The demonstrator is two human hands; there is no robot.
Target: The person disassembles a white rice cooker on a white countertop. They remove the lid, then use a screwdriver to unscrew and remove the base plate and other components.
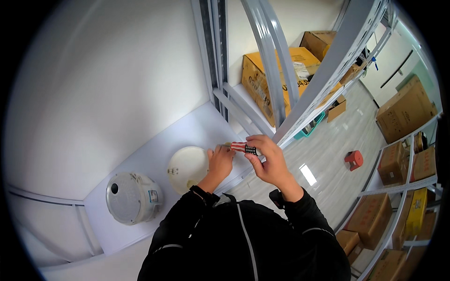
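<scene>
At the left end of the bench (104, 238), a white rounded housing (129, 199) is standing near the end edge, with a dark round spot showing on its upper face. Toward the middle of the bench, well in from the left corners, a shallow white round part (190, 159) is lying just beside the left forearm and apart from the housing; a small metal fitting (173, 172) is showing at its left side. The left hand (220, 163) is bringing its fingers together at the shaft end of the screwdriver; exactly what they are pinching cannot be told. Above the bench's front edge, toward its right end, the right hand (268, 161) is grasping the patterned handle of the screwdriver (244, 148). Progress, as judged: the housing and round part are lying separate, and the screwdriver is engaging neither; whether any fastening is finished or outstanding cannot be determined.
</scene>
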